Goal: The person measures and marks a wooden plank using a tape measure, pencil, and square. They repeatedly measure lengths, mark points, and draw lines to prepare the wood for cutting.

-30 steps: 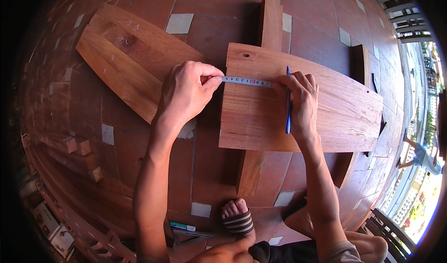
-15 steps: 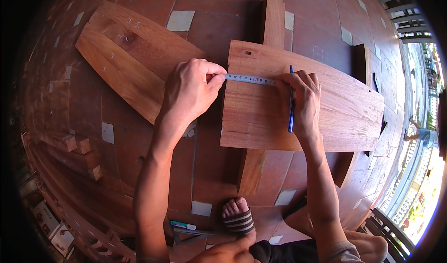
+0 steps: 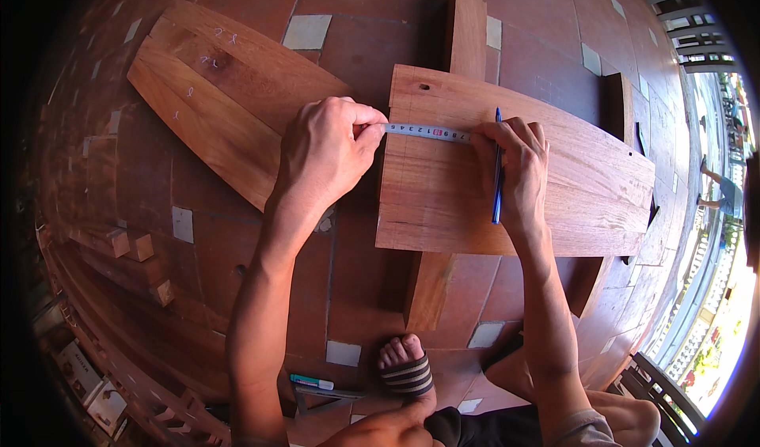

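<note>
A wide wooden board (image 3: 443,186) lies across two timber blocks, with a small dark hole near its far left corner. A pale tape measure (image 3: 427,132) stretches over its left part. My left hand (image 3: 336,142) pinches the tape just off the board's left edge. Over the board, my right hand (image 3: 514,158) grips the tape's other stretch, and a blue pen (image 3: 497,174) is tucked upright between its fingers. Whether a tape case sits inside the right hand is hidden.
Another board (image 3: 229,91) with chalk marks lies at the far left. One supporting block (image 3: 467,32) juts out beyond the board. Wood offcuts (image 3: 138,245) are stacked at left. A green-and-white marker (image 3: 311,381) lies near my sandalled foot (image 3: 406,368). A person (image 3: 722,194) is outside at right.
Hands, tape and board hold nearly the same places; the view has shifted very slightly. The person outside at far right has changed position.
</note>
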Demonstrator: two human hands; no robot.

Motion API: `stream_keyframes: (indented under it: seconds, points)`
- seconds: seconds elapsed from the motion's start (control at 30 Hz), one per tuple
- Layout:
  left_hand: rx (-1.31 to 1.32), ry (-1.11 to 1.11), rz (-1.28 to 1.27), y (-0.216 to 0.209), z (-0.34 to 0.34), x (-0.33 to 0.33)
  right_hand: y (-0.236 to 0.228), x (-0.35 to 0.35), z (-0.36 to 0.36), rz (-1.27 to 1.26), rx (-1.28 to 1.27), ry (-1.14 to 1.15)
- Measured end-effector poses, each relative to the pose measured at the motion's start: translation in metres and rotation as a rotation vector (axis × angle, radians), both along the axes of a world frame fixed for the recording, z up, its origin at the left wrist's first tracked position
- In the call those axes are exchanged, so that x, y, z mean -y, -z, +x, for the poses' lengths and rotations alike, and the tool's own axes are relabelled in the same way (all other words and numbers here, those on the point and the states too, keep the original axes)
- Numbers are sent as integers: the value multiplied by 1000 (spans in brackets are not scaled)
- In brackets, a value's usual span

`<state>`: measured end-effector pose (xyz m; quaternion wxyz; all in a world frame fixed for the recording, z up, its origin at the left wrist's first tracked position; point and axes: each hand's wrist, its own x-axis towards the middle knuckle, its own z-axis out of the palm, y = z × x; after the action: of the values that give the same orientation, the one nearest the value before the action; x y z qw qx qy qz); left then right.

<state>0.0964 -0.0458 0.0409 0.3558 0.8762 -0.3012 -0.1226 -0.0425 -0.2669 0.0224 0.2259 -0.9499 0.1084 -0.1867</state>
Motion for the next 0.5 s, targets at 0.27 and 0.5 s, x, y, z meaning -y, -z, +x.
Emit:
stream_keyframes:
  seconds: [0.27,0.5]
  points:
    - [24,-16,-9,0,-2,1,-2,2,-1,-8,-30,-9]
    - [26,-34,2,-1,-3,1,-37,-3,-4,359,109,65]
